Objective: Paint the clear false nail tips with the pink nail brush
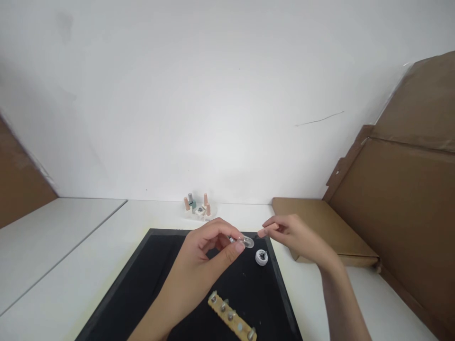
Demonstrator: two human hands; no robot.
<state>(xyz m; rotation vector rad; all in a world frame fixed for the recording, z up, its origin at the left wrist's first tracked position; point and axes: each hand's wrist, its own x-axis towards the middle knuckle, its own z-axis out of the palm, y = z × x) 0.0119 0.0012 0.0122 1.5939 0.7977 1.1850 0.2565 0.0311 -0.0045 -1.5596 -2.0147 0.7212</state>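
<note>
My left hand point(209, 255) pinches a clear false nail point(248, 242) between thumb and fingertips above the black mat point(156, 265). In my right hand point(296, 234), the fingers are closed around the pink cap of a nail polish brush point(268, 230). The cap points toward the false nail, with a gap between them; its bristles are too small to make out. Below and between the hands sits a small round white pot point(261, 257) with dark marks on top. A yellow strip point(232, 317) bearing several nail-tip holders lies near the mat's front.
At the wall, a clear tray point(195, 216) holds several small bottles with pink or grey caps. A flat cardboard box point(320, 222) lies to the right, beside tall cardboard panels point(408, 203). Another brown panel point(17, 175) stands at the far left.
</note>
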